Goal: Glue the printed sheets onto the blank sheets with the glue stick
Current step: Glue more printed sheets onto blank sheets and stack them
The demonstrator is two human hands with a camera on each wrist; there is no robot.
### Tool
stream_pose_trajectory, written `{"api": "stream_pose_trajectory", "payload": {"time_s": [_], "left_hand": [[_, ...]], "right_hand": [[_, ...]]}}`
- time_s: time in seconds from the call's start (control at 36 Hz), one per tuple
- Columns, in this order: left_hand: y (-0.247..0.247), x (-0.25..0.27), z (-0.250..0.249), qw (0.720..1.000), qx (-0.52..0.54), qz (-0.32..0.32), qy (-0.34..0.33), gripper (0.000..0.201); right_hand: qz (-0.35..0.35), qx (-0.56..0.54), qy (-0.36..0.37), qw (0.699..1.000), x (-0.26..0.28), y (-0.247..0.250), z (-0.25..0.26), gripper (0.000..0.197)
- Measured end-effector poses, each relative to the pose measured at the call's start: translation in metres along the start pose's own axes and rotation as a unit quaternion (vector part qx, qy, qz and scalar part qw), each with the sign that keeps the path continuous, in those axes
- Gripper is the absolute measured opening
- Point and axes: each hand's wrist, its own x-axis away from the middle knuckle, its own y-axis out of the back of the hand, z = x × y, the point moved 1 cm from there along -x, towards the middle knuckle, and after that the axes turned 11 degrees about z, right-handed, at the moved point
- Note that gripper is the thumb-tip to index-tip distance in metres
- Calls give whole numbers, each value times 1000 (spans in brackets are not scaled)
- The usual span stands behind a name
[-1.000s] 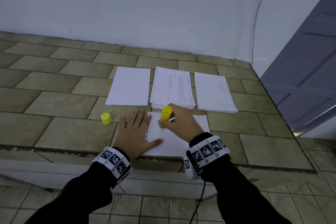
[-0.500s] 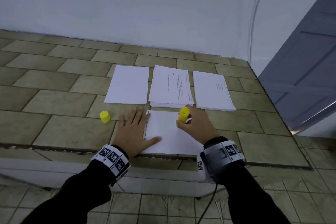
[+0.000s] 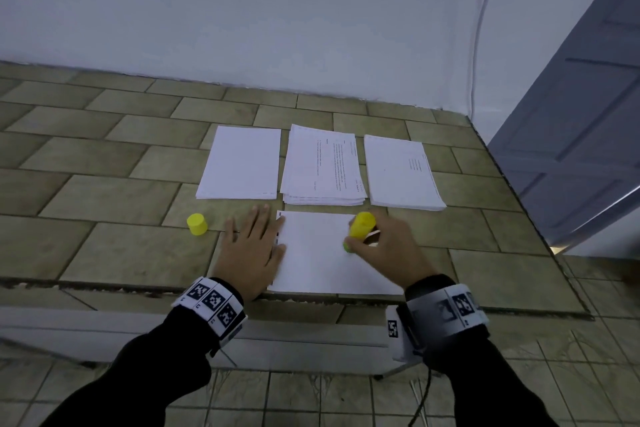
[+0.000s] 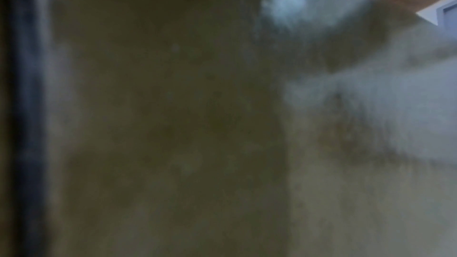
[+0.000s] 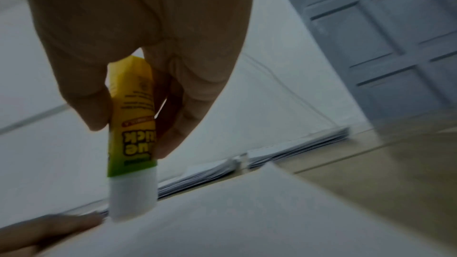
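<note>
Three paper stacks [image 3: 322,166]; right hand [image 3: 388,250] clamps glue stick [image 3: 360,230]; left hand [image 3: 252,246] flat.

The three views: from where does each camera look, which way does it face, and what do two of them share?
Head: looks forward and down at the tiled ledge; shows both sleeves, left hand and right hand.
Left wrist: lies close on the surface, dark and blurred; only a bit of skin shows.
Right wrist: looks along the right hand at the glue stick.
Shared: head and right wrist show the glue stick on the front sheet.
</note>
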Motion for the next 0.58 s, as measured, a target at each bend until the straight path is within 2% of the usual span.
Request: {"api": "stream_pose_trajectory", "payload": {"time_s": [0.11,0.22,0.39,0.58], "left_hand": [[-1,-1,0,1000,-4,2,1,80],[2,-1,0,1000,8,3,-14,81],[0,0,1,1000,15,-7,-18,77],[-2,0,1,1000,1,-5,-2,67]], "right_hand": [[110,-20,56,992,-6,-32,32,16],[155,7,102,983,-10,-56,49,16],[159,23,107,981,-10,-59,51,15],[147,-7,53,988,3,-24,22,12]]}}
